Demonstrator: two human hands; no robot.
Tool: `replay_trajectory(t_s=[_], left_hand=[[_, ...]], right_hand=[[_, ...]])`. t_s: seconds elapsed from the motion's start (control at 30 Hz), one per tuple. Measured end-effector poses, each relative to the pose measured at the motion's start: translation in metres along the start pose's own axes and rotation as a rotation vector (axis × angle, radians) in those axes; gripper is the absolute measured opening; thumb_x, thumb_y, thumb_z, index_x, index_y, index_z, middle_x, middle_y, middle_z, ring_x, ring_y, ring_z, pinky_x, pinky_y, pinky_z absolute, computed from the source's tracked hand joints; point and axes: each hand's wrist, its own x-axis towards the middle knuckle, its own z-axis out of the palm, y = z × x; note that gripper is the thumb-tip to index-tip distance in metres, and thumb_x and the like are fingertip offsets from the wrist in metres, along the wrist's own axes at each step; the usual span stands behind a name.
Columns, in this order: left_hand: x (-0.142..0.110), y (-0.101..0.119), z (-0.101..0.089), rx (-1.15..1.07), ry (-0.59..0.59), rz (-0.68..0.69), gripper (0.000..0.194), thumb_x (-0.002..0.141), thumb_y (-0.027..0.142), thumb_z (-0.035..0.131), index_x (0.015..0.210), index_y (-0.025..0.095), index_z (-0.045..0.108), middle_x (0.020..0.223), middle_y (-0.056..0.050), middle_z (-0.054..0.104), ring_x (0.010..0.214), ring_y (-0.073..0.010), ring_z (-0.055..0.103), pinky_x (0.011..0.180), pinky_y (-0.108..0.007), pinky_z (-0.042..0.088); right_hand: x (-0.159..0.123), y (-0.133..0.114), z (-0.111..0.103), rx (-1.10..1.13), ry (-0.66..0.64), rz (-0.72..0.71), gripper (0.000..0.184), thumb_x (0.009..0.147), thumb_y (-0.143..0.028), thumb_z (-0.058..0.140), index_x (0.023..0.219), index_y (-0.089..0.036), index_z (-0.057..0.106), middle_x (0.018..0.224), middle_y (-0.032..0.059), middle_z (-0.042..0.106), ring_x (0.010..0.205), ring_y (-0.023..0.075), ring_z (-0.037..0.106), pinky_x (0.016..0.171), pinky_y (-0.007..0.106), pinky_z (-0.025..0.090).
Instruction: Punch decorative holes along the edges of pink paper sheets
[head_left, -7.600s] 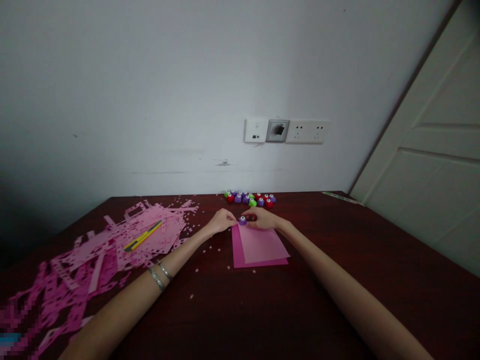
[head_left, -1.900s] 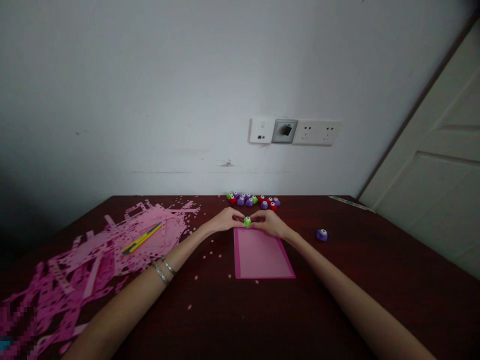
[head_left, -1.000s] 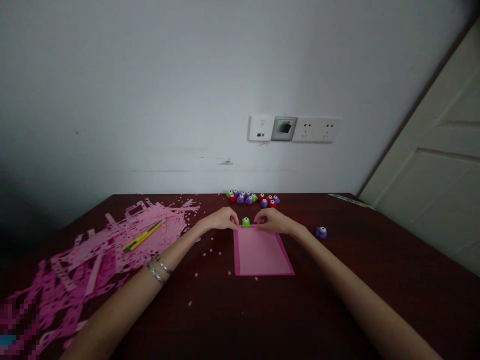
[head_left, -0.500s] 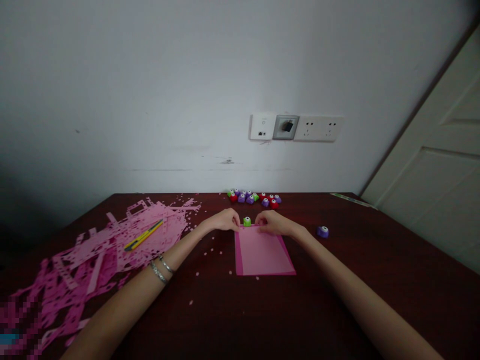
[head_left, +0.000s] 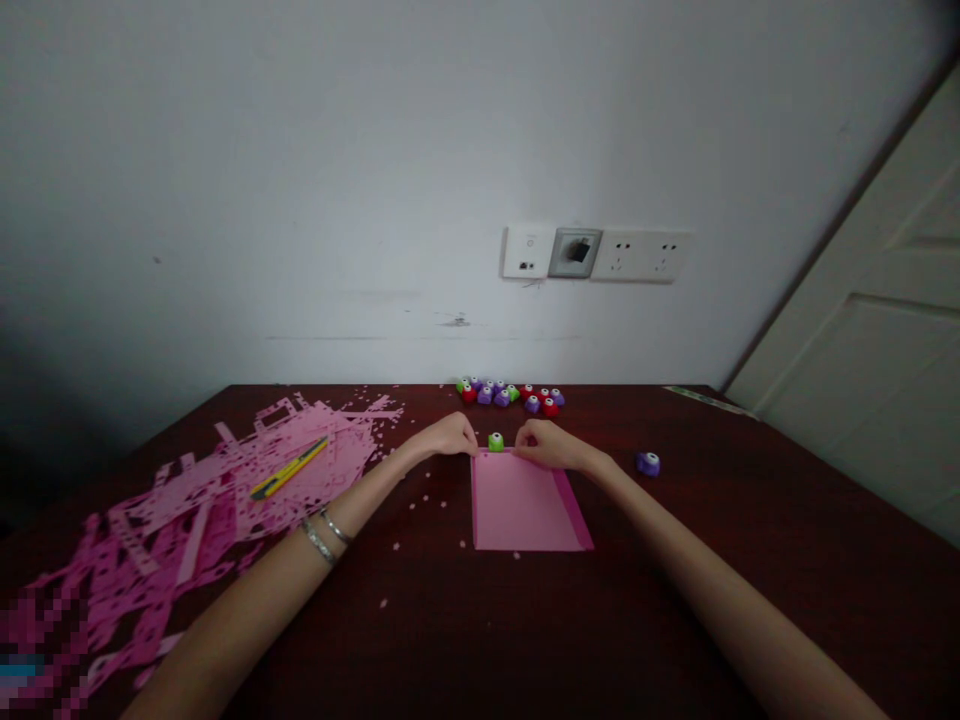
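A light pink paper sheet (head_left: 521,510), mostly plain, lies over a dark pink paper sheet (head_left: 574,513).
At the far left is a messy heap of cut pink paper (head_left: 232,470), so lots of cutting looks done, with a yellow and black plastic knife (head_left: 289,468) on top. Next, the left hand (head_left: 448,435) has its fingertips pinched together, and seems to hold the light sheet's top left corner. A small green plastic punch with a white, eye-like top (head_left: 496,441) stands at the top edge, with no hand on it. Near it, one tiny dark spot on the light sheet may be a hole; the rest looks uncut. The right hand (head_left: 551,443) is curled, thumb and finger nearly closed on the top edge. Farthest right sits a purple plastic punch (head_left: 649,463).
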Motion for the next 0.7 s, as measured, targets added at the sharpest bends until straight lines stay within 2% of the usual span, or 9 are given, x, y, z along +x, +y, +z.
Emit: replay_trajectory(t_s=[0.17,0.5,0.7], left_hand=[[-0.0012,0.0033,0.0017,0.002,0.027,-0.025,0.019,0.06,0.027,0.062,0.062,0.009,0.07,0.054,0.0,0.059,0.054,-0.0112,0.048,0.051,-0.022,0.032],[0.0002,-0.0001,0.0016,-0.013,0.027,-0.015,0.02,0.061,0.027,0.061,0.065,0.01,0.07,0.061,-0.002,0.063,0.058,-0.0127,0.051,0.056,-0.022,0.035],[0.0002,0.0004,0.0016,-0.012,0.05,-0.023,0.019,0.061,0.027,0.062,0.064,0.01,0.07,0.063,-0.002,0.064,0.06,-0.0134,0.053,0.056,-0.022,0.036]], right_hand=[[0.0005,0.0032,0.0013,0.018,0.009,0.009,0.02,0.072,-0.017,0.048,0.065,-0.013,0.065,0.067,0.0051,0.066,0.061,0.0139,0.055,0.054,0.022,0.039],[0.0042,0.0067,0.0053,-0.025,0.016,-0.003,0.021,0.072,-0.014,0.047,0.061,-0.014,0.064,0.066,0.0042,0.065,0.061,0.0134,0.055,0.061,0.024,0.039],[0.0028,0.0088,0.0087,-0.112,0.086,0.084,0.017,0.075,-0.02,0.05,0.067,-0.016,0.065,0.076,0.0063,0.064,0.073,0.0178,0.055,0.067,0.026,0.039]])
